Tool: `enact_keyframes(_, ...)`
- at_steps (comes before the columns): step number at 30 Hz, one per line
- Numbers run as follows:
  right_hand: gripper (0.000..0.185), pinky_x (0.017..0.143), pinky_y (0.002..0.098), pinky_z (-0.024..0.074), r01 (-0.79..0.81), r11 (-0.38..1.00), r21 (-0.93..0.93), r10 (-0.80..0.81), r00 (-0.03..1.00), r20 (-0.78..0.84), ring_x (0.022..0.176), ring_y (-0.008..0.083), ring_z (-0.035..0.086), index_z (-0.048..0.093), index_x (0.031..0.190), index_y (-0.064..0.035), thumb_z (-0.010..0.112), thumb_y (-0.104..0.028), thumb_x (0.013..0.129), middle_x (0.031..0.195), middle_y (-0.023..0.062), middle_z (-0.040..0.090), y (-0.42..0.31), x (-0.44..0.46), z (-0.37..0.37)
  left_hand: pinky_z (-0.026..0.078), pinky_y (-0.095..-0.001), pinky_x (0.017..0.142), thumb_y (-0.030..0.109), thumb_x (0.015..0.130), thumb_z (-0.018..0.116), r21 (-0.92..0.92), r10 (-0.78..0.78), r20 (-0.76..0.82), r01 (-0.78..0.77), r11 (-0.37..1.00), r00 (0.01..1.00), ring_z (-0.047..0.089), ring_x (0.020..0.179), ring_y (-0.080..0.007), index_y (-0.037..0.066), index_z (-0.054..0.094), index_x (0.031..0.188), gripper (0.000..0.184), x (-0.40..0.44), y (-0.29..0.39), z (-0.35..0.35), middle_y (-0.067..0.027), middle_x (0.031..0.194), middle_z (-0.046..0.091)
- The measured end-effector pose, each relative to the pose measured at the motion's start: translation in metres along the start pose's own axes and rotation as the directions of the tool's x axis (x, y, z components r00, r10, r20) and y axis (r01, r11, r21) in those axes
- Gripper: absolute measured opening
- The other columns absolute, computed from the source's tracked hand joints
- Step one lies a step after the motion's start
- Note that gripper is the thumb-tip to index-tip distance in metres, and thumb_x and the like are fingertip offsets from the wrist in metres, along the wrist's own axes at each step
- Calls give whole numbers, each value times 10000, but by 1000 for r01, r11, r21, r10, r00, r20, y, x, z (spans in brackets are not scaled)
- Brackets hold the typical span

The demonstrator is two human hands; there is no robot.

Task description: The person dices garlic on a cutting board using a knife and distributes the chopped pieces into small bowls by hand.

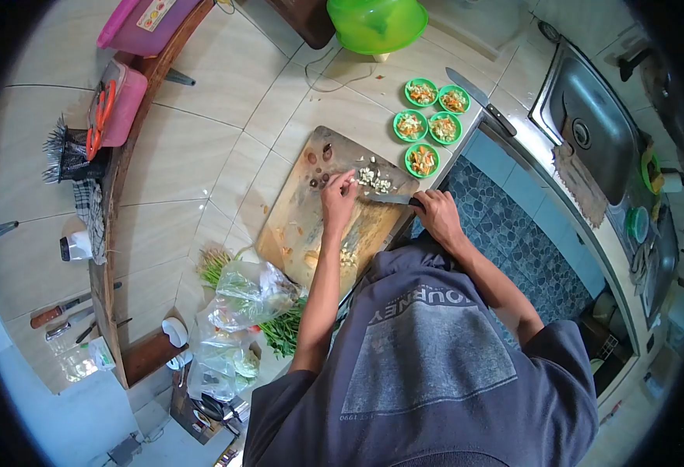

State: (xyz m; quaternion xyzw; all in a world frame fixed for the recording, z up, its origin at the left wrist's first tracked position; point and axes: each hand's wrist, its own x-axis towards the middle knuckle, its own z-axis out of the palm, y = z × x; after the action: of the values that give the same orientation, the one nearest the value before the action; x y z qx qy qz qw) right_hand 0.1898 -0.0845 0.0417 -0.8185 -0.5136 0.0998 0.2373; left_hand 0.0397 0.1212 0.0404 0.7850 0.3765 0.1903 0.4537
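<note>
My right hand (pixel 439 215) grips the black handle of a kitchen knife (pixel 391 198), its blade lying low over the wooden cutting board (pixel 283 218). Left of the blade, my left hand (pixel 339 199) is closed with fingertips pinched together; whatever is between them is too small to make out. Small chopped white pieces (pixel 374 180), which look like garlic, lie just beyond the blade. More pale pieces (pixel 348 256) rest on the board's near part, beside a yellowish lump (pixel 311 258). Dark round marks or slices show at the board's far left corner.
Several green bowls (pixel 422 160) of cut vegetables stand beyond the board, near a large knife (pixel 482 102) at the counter edge. Plastic bags (pixel 237 319) and leafy greens (pixel 283 328) sit near my left forearm. A sink (pixel 591 124) is at right, a wooden shelf (pixel 116 179) at left.
</note>
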Motion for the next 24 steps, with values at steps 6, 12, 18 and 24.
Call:
enact_keyframes(6, 241, 714, 364, 396, 0, 1000, -21, 0, 999, -34, 827, 222, 602, 628, 979, -123, 705, -232, 779, 817, 47, 610, 0, -3, -1, 479, -247, 721, 103, 817, 729, -127, -54, 64, 62, 990, 996, 602, 809, -112, 43, 721, 1017, 208, -8, 25, -4, -49, 933, 636)
enact_keyframes(12, 239, 720, 365, 397, 2, 1000, -2, -2, 999, -43, 837, 222, 601, 627, 992, -121, 700, -215, 784, 828, 48, 610, 0, -3, -4, 485, -262, 754, 157, 802, 754, 35, 10, 146, -16, 999, 989, 642, 877, -143, 43, 732, 978, 211, -10, 24, -4, -71, 985, 695)
enact_keyframes(18, 249, 724, 365, 396, 0, 1000, -26, 0, 1000, -17, 845, 224, 600, 629, 1001, -118, 704, -208, 780, 844, 49, 615, -2, -4, -7, 498, -299, 836, 149, 795, 750, -140, -182, 138, 201, 969, 974, 663, 911, -156, 38, 728, 965, 204, -1, 13, 5, -67, 960, 720)
enact_keyframes(24, 266, 731, 365, 396, -13, 999, -32, 13, 1000, 1, 856, 221, 602, 631, 1007, -121, 711, -204, 768, 850, 48, 621, -1, -4, -6, 512, -310, 830, 136, 781, 745, 73, 255, 140, -267, 961, 957, 686, 892, -193, 38, 726, 928, 178, -2, 33, 4, -75, 954, 724)
